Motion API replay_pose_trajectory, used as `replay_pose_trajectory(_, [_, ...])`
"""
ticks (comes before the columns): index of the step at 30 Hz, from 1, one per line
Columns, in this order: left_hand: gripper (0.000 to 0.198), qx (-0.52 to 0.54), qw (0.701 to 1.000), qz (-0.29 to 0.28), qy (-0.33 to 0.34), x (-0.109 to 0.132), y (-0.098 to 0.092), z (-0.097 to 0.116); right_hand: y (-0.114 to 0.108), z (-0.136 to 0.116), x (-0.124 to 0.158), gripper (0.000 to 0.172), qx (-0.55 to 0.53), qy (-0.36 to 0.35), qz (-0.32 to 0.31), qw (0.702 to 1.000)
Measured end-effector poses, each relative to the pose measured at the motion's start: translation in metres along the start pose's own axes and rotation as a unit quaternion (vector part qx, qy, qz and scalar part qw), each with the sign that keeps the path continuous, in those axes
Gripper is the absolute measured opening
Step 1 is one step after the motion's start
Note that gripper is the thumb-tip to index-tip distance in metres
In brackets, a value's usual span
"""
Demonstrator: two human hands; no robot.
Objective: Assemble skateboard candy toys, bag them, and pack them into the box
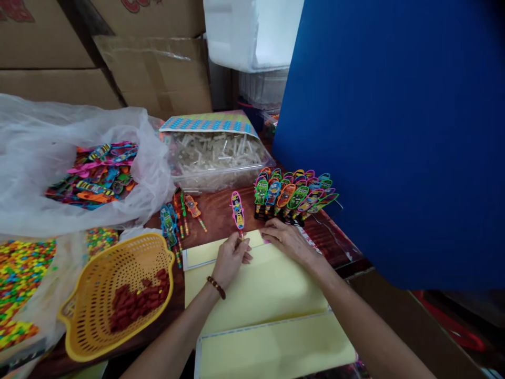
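My left hand (232, 252) is closed around the lower end of a pink-edged toy skateboard stick (238, 210), which stands upright above the far edge of a pale yellow folded card sheet (256, 295). A brown beaded bracelet is on the left wrist. My right hand (288, 239) rests at the card's far right edge, fingers stretched leftward and slightly bent, with no held thing visible. Just beyond it, several similar toy skateboard sticks (297, 197) in many colours stand in rows in a black holder (270, 213).
At left lie a yellow basket (118, 252) with red pieces, a bag of coloured candies (23, 284), a white bag (153, 163) of toy skateboards, and loose sticks (169, 226). Behind stands a clear tub (221, 152) of small tubes. A blue panel (386, 142) rises at right.
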State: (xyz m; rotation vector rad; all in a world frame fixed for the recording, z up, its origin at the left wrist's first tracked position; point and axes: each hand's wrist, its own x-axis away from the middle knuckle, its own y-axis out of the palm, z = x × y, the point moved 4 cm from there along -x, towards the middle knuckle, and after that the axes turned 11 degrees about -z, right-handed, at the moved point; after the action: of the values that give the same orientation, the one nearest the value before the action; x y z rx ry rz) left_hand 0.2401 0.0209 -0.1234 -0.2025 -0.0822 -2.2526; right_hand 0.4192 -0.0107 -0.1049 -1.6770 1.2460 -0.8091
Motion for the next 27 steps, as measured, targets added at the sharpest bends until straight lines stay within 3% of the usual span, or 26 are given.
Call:
replay_pose_trajectory(5, [0.029,0.057,0.998,-0.001,0.000,-0.003,-0.003,0.000,-0.003,0.013,0.009,0.019,-0.168,-0.022,0.096,0.981])
replay_pose_trajectory(9, [0.037,0.098,0.995,0.015,-0.005,-0.004,-0.007,0.005,-0.013,0.020,0.016,0.018,-0.352,0.066,0.203,0.911])
replay_pose_trajectory(12, [0.037,0.107,0.994,0.038,0.002,0.001,-0.013,0.012,-0.025,0.006,0.019,0.020,-0.432,0.104,0.200,0.873])
replay_pose_trajectory(15, [0.032,0.098,0.994,0.041,0.006,0.016,-0.022,0.022,-0.049,-0.026,0.019,0.017,-0.395,0.068,0.141,0.905])
replay_pose_trajectory(20, [0.027,0.008,1.000,0.016,0.004,0.047,-0.034,0.045,-0.084,-0.084,0.003,0.009,-0.199,-0.052,0.046,0.978])
replay_pose_trajectory(24, [0.026,-0.075,0.997,-0.007,0.001,0.061,-0.039,0.056,-0.084,-0.110,-0.021,0.010,-0.086,-0.138,-0.032,0.986])
replay_pose_trajectory(27, [0.028,-0.098,0.995,-0.025,-0.005,0.065,-0.039,0.057,-0.075,-0.117,-0.034,0.011,-0.075,-0.148,-0.092,0.982])
